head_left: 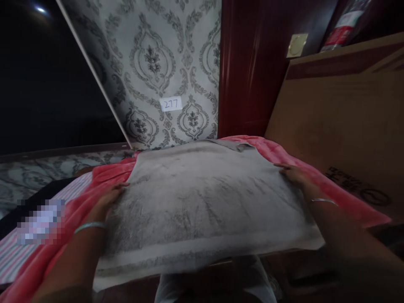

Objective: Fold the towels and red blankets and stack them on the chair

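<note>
A grey towel (202, 202) with darker brushed patches lies spread wide before me, its front edge reaching past the front of the surface beneath. At the towel's left edge is my left hand (112, 197), with a pale bangle on the wrist; its fingers close on the fabric. My right hand (293, 174), wearing a thin silvery bangle, grips the opposite edge between thumb and fingers. Near the far right corner, a bit of the towel is folded over. Under it spreads a pink plush blanket (303, 164), showing on both sides.
Striped cloth (71, 191) lies at the left, below a large dark screen (53, 84). A big cardboard box (341, 122) stands at the right, with a bottle (342, 29) behind its top edge. Patterned wallpaper (151, 59) bears a paper label (171, 103) reading 277.
</note>
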A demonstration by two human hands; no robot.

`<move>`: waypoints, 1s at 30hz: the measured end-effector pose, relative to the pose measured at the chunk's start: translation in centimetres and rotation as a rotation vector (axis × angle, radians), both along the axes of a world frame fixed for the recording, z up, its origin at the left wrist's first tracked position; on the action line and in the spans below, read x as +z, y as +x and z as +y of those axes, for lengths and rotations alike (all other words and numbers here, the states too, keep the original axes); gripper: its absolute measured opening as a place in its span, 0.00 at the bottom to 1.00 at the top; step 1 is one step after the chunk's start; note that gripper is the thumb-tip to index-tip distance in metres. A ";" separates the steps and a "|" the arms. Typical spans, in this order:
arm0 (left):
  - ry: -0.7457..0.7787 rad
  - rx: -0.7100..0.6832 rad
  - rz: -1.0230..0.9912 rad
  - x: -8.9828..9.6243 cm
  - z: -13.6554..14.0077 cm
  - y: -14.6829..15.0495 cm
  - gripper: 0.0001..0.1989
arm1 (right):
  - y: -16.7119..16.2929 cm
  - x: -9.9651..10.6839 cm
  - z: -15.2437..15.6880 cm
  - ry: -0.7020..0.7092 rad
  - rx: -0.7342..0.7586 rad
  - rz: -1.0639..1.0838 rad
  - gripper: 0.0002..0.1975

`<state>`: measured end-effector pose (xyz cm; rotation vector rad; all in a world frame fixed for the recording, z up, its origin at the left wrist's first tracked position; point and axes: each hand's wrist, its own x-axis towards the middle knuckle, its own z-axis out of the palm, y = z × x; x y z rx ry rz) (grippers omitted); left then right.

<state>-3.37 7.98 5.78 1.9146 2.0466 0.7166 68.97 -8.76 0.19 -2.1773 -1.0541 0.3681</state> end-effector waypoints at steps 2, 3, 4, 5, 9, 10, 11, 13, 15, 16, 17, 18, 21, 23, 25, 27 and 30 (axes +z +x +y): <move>-0.050 -0.038 0.025 0.1 0.3 0.3 0.16 | -0.2 0.2 0.0 -0.023 0.026 -0.040 0.26; -0.059 -0.068 0.046 0.1 0.5 0.6 0.18 | -0.4 0.2 0.2 -0.028 0.038 -0.063 0.26; -0.047 -0.101 0.106 0.2 0.6 1.1 0.19 | -0.6 0.2 0.5 -0.029 0.061 -0.099 0.25; -0.002 -0.151 0.173 0.2 0.7 1.7 0.19 | -0.9 0.2 1.0 -0.027 0.107 -0.153 0.24; 0.071 -0.510 0.310 -0.7 0.7 5.2 0.19 | -3.3 -0.8 2.8 -0.050 0.453 -0.457 0.20; 0.068 -0.566 0.328 -1.1 0.7 6.2 0.18 | -4.0 -1.1 3.1 -0.076 0.515 -0.523 0.20; 0.065 -0.597 0.343 -1.7 0.6 7.1 0.16 | -4.7 -1.4 3.3 -0.104 0.542 -0.573 0.20; 0.065 -0.601 0.367 -2.7 0.6 8.6 0.12 | -6.0 -1.7 3.5 -0.152 0.547 -0.667 0.19; 0.071 -0.571 0.377 -3.6 0.6 9.4 0.09 | -7.0 -1.8 3.4 -0.186 0.547 -0.764 0.17; 0.077 -0.555 0.381 -3.8 0.6 9.7 0.09 | -7.4 -1.7 3.3 -0.203 0.546 -0.811 0.17; 0.084 -0.539 0.383 -4.0 0.5 9.8 0.10 | -7.7 -1.7 3.2 -0.222 0.538 -0.853 0.17; 0.090 -0.525 0.383 -4.1 0.5 9.8 0.10 | -7.9 -1.6 3.1 -0.241 0.527 -0.885 0.18; 0.110 -0.483 0.375 -4.0 0.2 9.7 0.11 | -7.9 -1.7 3.1 -0.253 0.482 -0.884 0.17; 0.123 -0.455 0.365 -3.6 0.0 9.6 0.11 | -7.5 -2.0 3.3 -0.229 0.449 -0.832 0.17; 0.131 -0.430 0.358 -3.2 -0.2 9.7 0.12 | -7.0 -2.5 3.5 -0.194 0.412 -0.772 0.17; 0.134 -0.409 0.357 -2.8 -0.4 9.8 0.12 | -6.6 -2.9 3.9 -0.141 0.401 -0.695 0.17; 0.136 -0.370 0.367 -2.6 -0.8 10.3 0.12 | -6.8 -3.2 4.3 -0.077 0.478 -0.589 0.22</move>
